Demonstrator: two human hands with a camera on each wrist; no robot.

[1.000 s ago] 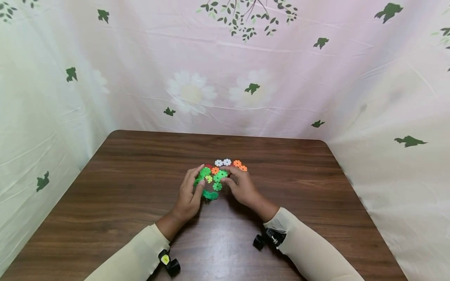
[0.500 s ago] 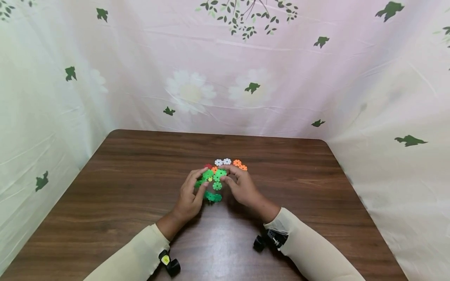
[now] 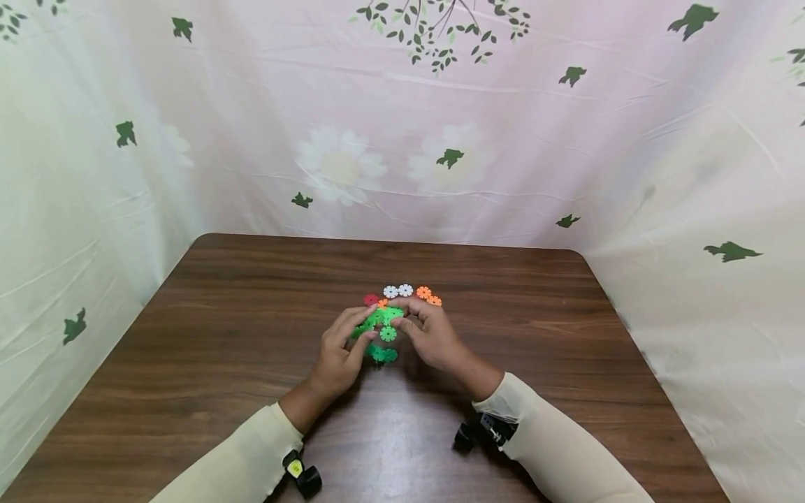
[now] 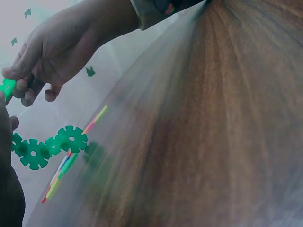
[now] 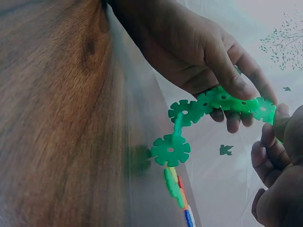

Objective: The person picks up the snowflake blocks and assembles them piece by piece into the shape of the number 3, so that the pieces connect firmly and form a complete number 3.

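A curved chain of notched green interlocking discs (image 5: 171, 150) is held up over the table. In the right wrist view, my left hand (image 3: 339, 355) pinches it between thumb and fingers, and several joined discs trail from this grip toward the table. Opposite, my right hand (image 3: 435, 337) pinches a green disc (image 4: 8, 88) between thumb and index finger. The two hands' fingertips are close together, with green discs spanning the short gap between them. The right hand's own fingers partly hide what it grips.
Loose discs lie on the brown table (image 3: 264, 293) just beyond the hands: a white pair (image 3: 398, 290), an orange pair (image 3: 429, 296), and a red disc (image 3: 371, 300). A printed curtain (image 3: 390, 105) stands around the table's far side and flanks.
My left hand has shifted slightly right with the green chain, narrowing the gap to my right hand. A yellow disc between them is now covered. The right hand has barely moved.
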